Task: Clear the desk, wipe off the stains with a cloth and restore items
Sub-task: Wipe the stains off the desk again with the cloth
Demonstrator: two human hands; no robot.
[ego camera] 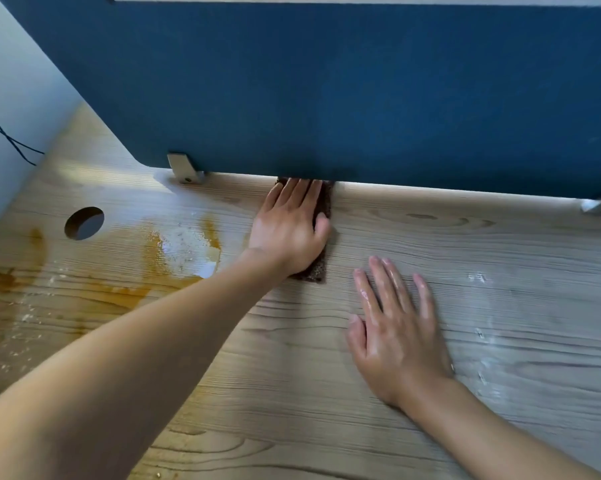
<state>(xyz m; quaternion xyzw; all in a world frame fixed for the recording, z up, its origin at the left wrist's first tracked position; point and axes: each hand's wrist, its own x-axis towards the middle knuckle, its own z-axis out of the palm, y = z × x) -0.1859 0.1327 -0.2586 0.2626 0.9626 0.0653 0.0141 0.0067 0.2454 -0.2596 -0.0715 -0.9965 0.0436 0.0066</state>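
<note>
Dark brown rectangular cloth [316, 271], likely soft and limp, is best held flat-palmed, as under the spread left hand [288, 233]; the right hand [396, 337] is laid flat, empty, on the pale wooden worktop [499, 265].

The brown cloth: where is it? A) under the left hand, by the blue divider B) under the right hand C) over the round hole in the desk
A: the left hand presses flat on the brown cloth against the blue divider; the right hand lies on bare desk.
</note>
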